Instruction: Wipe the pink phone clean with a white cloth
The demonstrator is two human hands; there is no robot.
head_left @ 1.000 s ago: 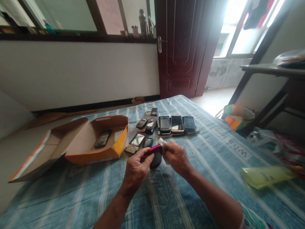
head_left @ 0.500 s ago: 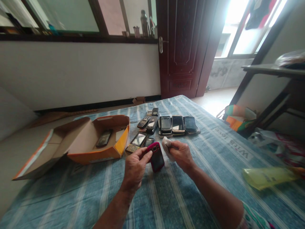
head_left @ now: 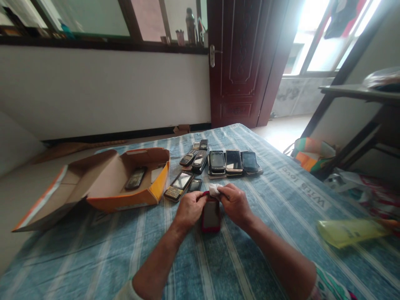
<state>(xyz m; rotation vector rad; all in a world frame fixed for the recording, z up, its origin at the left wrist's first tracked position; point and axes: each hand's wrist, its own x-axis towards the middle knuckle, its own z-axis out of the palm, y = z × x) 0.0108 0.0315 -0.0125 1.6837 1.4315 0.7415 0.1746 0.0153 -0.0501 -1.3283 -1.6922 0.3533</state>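
A red-edged mobile phone (head_left: 211,216) with a dark face is gripped at its upper left corner by my left hand (head_left: 191,209), fingers closed. My right hand (head_left: 236,205) pinches a crumpled white tissue (head_left: 214,190) against the phone's top edge. Just beyond my hands lie a phone with gold keys (head_left: 178,186) and a small dark phone (head_left: 195,185). Farther back is a group of keypad phones (head_left: 199,159). To its right, stacks of phones stand side by side, topped by a dark phone (head_left: 217,161), a white-edged phone (head_left: 233,161) and a bluish-screened phone (head_left: 250,161).
An open orange cardboard box (head_left: 125,203) with a dark phone (head_left: 136,178) inside stands at the left. Blue striped cloth (head_left: 268,250) covers the surface. A yellow plastic packet (head_left: 350,232) lies at the right. Behind are a dark red door (head_left: 242,66) and a shelf (head_left: 359,91).
My left hand has turned the phone more upright and shifted it slightly right. The tissue in my right hand has come from beside the phone onto its top edge.
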